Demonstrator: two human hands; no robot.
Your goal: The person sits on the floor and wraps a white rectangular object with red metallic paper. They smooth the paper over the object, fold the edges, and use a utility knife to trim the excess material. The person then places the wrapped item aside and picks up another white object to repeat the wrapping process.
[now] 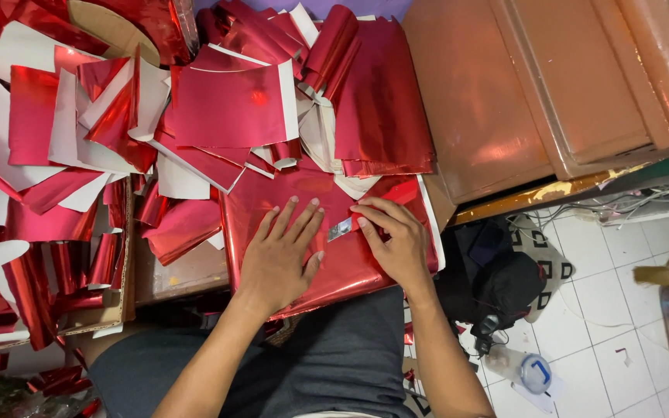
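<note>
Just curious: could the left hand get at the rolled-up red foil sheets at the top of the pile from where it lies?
Probably yes: the left hand lies flat and empty, and only loose cuttings lie before the rolls.

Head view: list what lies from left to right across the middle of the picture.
Heap of red foil scraps → left hand flat on the red foil-wrapped box → small silver strip → right hand → dark bag → white tiled floor.
</note>
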